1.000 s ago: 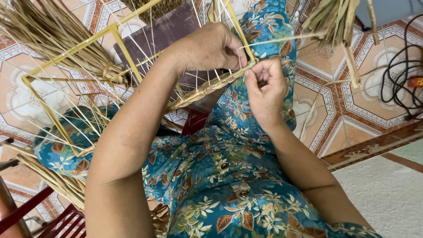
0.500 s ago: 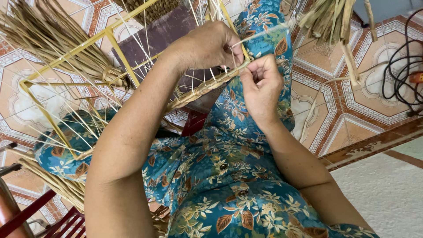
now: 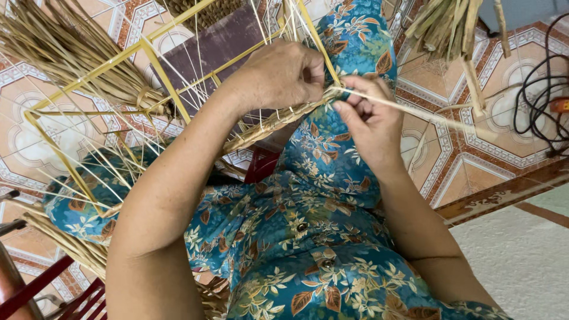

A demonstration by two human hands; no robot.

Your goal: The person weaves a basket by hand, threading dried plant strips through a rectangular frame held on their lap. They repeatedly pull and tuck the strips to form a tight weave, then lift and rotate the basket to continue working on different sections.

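Observation:
My left hand [image 3: 283, 74] grips the wrapped lower bar of a yellow wire frame [image 3: 151, 59] that rests across my lap. A dry, pale straw strand [image 3: 415, 109] runs from that bar out to the right. My right hand [image 3: 367, 118] pinches this strand close to the bar, right next to my left fingers. Thin straw strands hang across the frame like warp threads. A woven straw band [image 3: 267, 124] covers the bar below my left hand.
A loose bundle of dry straw [image 3: 65, 47] lies on the frame at upper left. More straw bunches [image 3: 441, 26] hang at the top right. Black cables [image 3: 536, 109] lie on the patterned tile floor at right. Red chair legs [image 3: 35, 287] show at the bottom left.
My right hand has shifted slightly and pulled the strand out to the right, so it now stretches taut. My left hand stays on the bar.

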